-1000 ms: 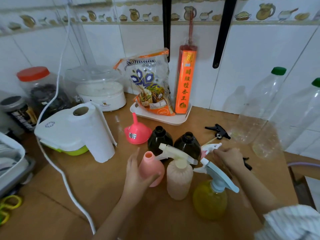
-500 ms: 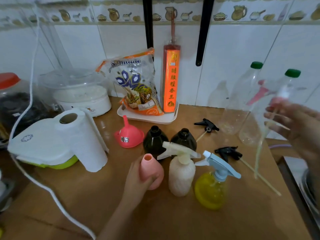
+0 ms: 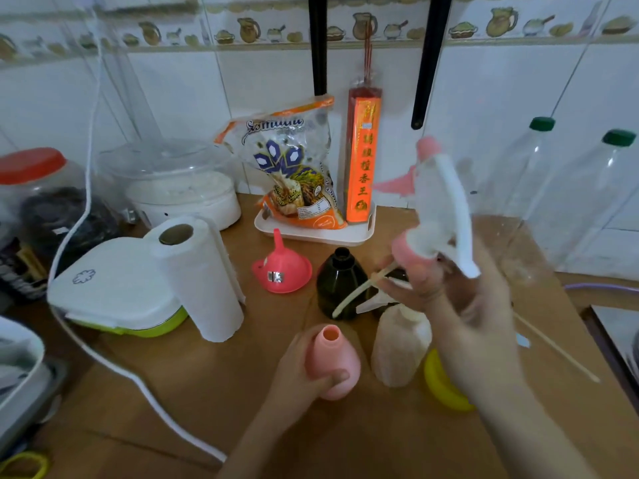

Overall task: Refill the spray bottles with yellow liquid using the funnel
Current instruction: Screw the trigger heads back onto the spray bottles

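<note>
My left hand (image 3: pixel 297 371) grips an open pink bottle (image 3: pixel 332 361) standing on the wooden counter (image 3: pixel 214 392). My right hand (image 3: pixel 456 299) holds a pink-and-white spray head (image 3: pixel 432 209) in the air above the bottles, its dip tube (image 3: pixel 359 292) slanting down to the left. A pink funnel (image 3: pixel 281 267) lies upside down behind. An open dark bottle (image 3: pixel 340 285) stands beside it. A pale bottle (image 3: pixel 401 347) and a yellow bottle (image 3: pixel 444 385) stand partly hidden by my right arm.
A paper towel roll (image 3: pixel 198 281) and a white-and-green appliance (image 3: pixel 114 295) with a white cord (image 3: pixel 114 368) stand left. A tray (image 3: pixel 318 233) with a snack bag and incense pack sits at the back. Two big clear bottles (image 3: pixel 539 202) lean right. A loose tube (image 3: pixel 556 347) lies right.
My right hand has swung the pink-and-white spray head from the far right to above the bottles at centre. My left hand keeps hold of the pink bottle.
</note>
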